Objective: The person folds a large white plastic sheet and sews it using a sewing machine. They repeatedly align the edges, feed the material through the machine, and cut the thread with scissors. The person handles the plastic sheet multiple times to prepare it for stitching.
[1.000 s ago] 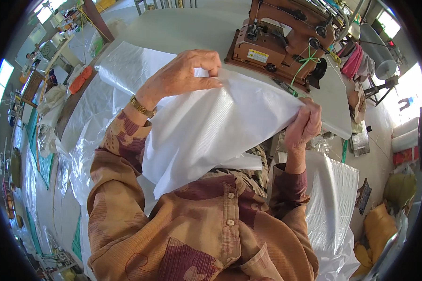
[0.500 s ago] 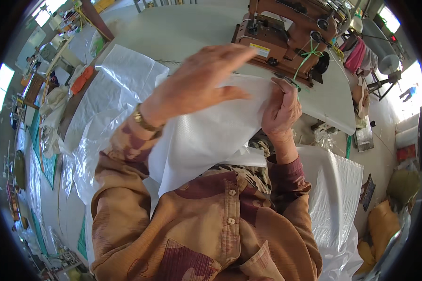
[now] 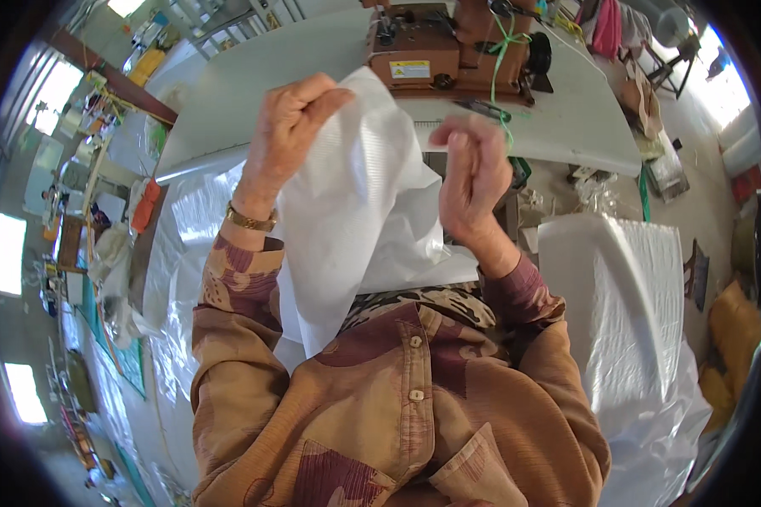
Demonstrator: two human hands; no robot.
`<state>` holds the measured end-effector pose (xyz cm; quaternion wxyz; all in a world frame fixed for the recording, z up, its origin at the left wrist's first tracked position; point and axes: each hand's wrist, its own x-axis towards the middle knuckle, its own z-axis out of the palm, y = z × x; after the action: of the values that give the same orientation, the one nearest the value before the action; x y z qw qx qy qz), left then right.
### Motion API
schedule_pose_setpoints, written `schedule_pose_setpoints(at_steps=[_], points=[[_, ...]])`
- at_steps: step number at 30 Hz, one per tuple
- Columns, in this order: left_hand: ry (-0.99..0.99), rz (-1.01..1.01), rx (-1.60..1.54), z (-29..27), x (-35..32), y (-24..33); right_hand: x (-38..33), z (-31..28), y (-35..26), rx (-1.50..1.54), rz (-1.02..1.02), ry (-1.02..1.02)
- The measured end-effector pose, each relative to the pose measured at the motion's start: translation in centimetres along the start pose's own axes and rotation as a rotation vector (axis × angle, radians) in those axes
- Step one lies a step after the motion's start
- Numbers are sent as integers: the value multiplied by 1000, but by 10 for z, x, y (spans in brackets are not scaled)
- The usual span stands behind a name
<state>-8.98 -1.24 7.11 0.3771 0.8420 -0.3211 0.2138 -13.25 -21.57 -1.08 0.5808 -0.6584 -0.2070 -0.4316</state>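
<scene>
White woven sheeting, ribbed and slightly glossy, hangs between two raised hands above a person's chest, its lower end falling onto a brown patterned shirt. On the left, the left hand is curled nearly closed, thumb and bent fingers pinching the sheet's upper left edge; a gold bracelet circles the wrist below it. On the right, the right hand is closed into a loose fist beside the sheet's right edge; whether it grips the material or only touches it cannot be told from this angle. Beyond the hands, at the far side of a pale grey surface, stands a brown sewing machine with a black handwheel and bright green thread running down its front. A small rectangular label, yellow above and white below, sits on the near face of the machine's body. To the right, near the person's elbow, a thick stack of white sheeting lies folded, with looser clear plastic spilling below it. To the left, more translucent plastic sheeting drapes down from the surface's edge, and an orange object rests just beside it. Yellow-orange bundles lie on the floor at the far right, and pink cloth hangs near the top right.
</scene>
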Motion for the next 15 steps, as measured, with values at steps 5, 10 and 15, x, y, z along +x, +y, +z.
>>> schedule_pose_setpoints(at_steps=[5,10,15], points=[[19,57,18,2,5,-14,-77,2,31,81,475,-339],[-6,45,31,6,10,-16,-93,28,64,391,551,-227],[-15,15,64,6,12,-24,-92,25,89,613,677,-369]])
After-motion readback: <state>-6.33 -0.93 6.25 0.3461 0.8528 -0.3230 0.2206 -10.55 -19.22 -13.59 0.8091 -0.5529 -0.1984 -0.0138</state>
